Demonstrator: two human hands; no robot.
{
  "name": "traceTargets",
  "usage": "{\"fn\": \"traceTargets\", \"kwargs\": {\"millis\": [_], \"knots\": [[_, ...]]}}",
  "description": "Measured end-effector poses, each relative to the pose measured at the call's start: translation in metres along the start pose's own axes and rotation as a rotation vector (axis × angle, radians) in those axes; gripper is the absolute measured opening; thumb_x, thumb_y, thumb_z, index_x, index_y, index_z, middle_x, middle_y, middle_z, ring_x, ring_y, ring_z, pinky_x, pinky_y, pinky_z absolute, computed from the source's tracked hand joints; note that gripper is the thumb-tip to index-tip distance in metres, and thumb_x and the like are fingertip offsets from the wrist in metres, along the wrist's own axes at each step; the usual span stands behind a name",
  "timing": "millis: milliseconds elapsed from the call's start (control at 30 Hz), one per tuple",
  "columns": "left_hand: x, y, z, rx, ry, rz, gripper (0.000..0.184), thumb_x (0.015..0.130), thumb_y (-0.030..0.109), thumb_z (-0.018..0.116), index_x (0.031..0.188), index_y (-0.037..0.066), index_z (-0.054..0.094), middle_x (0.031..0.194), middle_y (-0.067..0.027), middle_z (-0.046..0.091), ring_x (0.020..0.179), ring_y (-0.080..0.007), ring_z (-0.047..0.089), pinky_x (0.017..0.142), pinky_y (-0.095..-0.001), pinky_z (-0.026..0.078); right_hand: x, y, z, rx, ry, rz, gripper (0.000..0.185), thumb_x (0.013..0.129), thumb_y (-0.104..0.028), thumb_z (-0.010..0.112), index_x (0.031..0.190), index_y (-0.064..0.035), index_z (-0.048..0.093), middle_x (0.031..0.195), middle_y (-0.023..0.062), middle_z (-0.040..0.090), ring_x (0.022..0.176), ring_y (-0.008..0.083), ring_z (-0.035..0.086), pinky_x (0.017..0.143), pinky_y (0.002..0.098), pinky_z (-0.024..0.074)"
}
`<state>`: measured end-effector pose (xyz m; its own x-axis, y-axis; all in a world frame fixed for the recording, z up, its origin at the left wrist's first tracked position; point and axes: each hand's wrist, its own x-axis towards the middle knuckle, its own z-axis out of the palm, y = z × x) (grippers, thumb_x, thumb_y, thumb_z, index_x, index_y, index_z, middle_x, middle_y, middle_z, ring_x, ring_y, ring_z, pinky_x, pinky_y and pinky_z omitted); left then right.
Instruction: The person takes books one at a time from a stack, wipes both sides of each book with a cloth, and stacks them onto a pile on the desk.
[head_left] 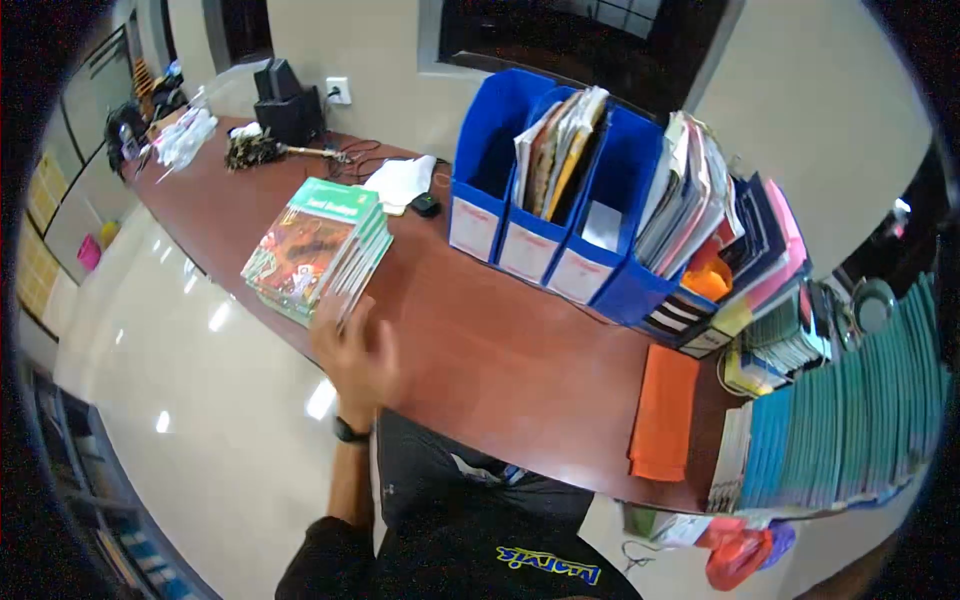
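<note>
My left hand (352, 352), with a black band on its wrist, is raised at the table's front edge, its fingers apart and slightly blurred. Its fingertips reach the near corner of a stack of books (310, 245) with green and brown picture covers; I cannot tell whether they touch it. No object shows in this hand. Only a dim piece of what looks like my right forearm (850, 575) shows at the bottom right, and the right hand itself is outside the picture.
Blue file holders (475, 222) with papers stand along the wall. An orange cloth (663, 415) lies to the right, beside a long row of green-spined books (850, 430). Farther left are a white cloth (398, 183), a duster (255, 150) and black speakers (288, 110).
</note>
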<state>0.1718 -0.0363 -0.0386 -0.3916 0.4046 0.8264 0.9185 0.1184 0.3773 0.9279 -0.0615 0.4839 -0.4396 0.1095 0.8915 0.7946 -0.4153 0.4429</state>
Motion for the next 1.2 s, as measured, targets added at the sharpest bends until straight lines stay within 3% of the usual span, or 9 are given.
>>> {"fn": "traceTargets", "kwargs": {"millis": [100, 167, 367, 433, 567, 767, 900, 1067, 1200], "knots": [[0.044, -0.076, -0.014, 0.359, -0.007, -0.047, 0.065, 0.089, 0.029, 0.079, 0.147, 0.005, 0.061, 0.156, -0.0288, 0.052, 0.138, -0.0484, 0.052, 0.116, -0.0538, 0.042, -0.090, -0.042, -0.057, -0.103, 0.317, -0.136, 0.034, 0.116, -0.025, 0.057, 0.133, 0.0026, 0.069, 0.117, 0.0195, 0.067, 0.104, 0.0344, 0.070, 0.096, 0.0435, 0.0605], [0.075, -0.109, -0.018, 0.463, -0.082, -0.120, 0.090, 0.087, 0.050, 0.081, 0.160, 0.008, 0.049, 0.156, -0.0356, 0.049, 0.141, -0.0528, 0.050, 0.117, -0.0592, 0.040, -0.197, -0.102, -0.071, 0.103, 0.316, 0.412, 0.020, 0.115, -0.014, 0.058, 0.122, -0.0001, 0.070, 0.113, 0.0171, 0.071, 0.102, 0.0305, 0.068, 0.090, 0.0432, 0.0580], [0.133, -0.126, -0.021, 0.555, -0.624, -0.354, 0.123, 0.064, 0.060, 0.093, 0.167, 0.016, 0.042, 0.149, -0.0381, 0.052, 0.131, -0.0516, 0.057, 0.115, -0.0626, 0.041, -0.291, -0.407, -0.122, 1.014, -0.506, 0.282, 0.023, 0.090, -0.007, 0.065, 0.113, -0.0046, 0.068, 0.114, 0.0135, 0.069, 0.103, 0.0337, 0.062, 0.098, 0.0457, 0.0488], [0.143, -0.124, -0.018, 0.553, -0.760, -0.425, 0.128, 0.060, 0.060, 0.095, 0.168, 0.017, 0.042, 0.148, -0.0384, 0.053, 0.129, -0.0512, 0.058, 0.115, -0.0629, 0.041, -0.319, -0.454, -0.117, 1.086, -0.637, 0.332, 0.028, 0.082, -0.004, 0.067, 0.110, -0.0061, 0.067, 0.114, 0.0123, 0.068, 0.104, 0.0348, 0.060, 0.100, 0.0466, 0.0457], [0.150, -0.163, -0.006, 0.561, -0.889, -0.409, 0.149, 0.054, 0.076, 0.092, 0.176, 0.029, 0.020, 0.143, -0.0398, 0.056, 0.132, -0.0554, 0.057, 0.112, -0.0623, 0.045, -0.370, -0.507, -0.101, 1.009, -0.844, 0.363, 0.021, 0.091, -0.011, 0.067, 0.110, -0.0029, 0.067, 0.112, 0.0171, 0.068, 0.098, 0.0403, 0.062, 0.096, 0.0490, 0.0496], [0.109, -0.151, -0.011, 0.671, -0.756, -0.298, 0.141, 0.060, 0.063, 0.092, 0.176, 0.029, 0.021, 0.138, -0.0373, 0.058, 0.126, -0.0539, 0.059, 0.114, -0.0624, 0.042, -0.376, -0.512, -0.092, 0.876, -1.308, 0.432, 0.025, 0.097, -0.020, 0.065, 0.110, 0.0008, 0.067, 0.107, 0.0233, 0.071, 0.090, 0.0445, 0.067, 0.088, 0.0519, 0.0541], [0.091, -0.106, -0.035, 0.628, -0.743, -0.106, 0.131, 0.053, 0.053, 0.096, 0.169, 0.022, 0.042, 0.144, -0.0343, 0.057, 0.122, -0.0481, 0.062, 0.118, -0.0636, 0.039, -0.345, -0.515, -0.080, 0.680, -1.589, 0.265, 0.034, 0.100, -0.029, 0.064, 0.109, 0.0030, 0.067, 0.102, 0.0269, 0.073, 0.085, 0.0466, 0.071, 0.083, 0.0532, 0.0568], [0.054, -0.099, -0.032, 0.657, -0.386, 0.497, 0.102, 0.064, 0.025, 0.086, 0.161, 0.027, 0.054, 0.133, -0.0208, 0.064, 0.120, -0.0438, 0.062, 0.130, -0.0675, 0.027, -0.391, -0.528, -0.068, 0.747, -1.350, 0.220, 0.034, 0.101, -0.030, 0.058, 0.100, 0.0027, 0.069, 0.087, 0.0291, 0.074, 0.075, 0.0521, 0.070, 0.072, 0.0591, 0.0573], [0.050, -0.008, -0.051, 0.349, -0.626, 0.484, 0.095, 0.074, 0.028, 0.085, 0.163, 0.027, 0.052, 0.123, -0.0108, 0.068, 0.115, -0.0361, 0.064, 0.131, -0.0677, 0.025, -0.398, -0.535, -0.074, 0.714, -1.261, 0.244, 0.030, 0.098, -0.026, 0.057, 0.097, 0.0020, 0.068, 0.086, 0.0276, 0.074, 0.074, 0.0514, 0.070, 0.071, 0.0587, 0.0574]]}}
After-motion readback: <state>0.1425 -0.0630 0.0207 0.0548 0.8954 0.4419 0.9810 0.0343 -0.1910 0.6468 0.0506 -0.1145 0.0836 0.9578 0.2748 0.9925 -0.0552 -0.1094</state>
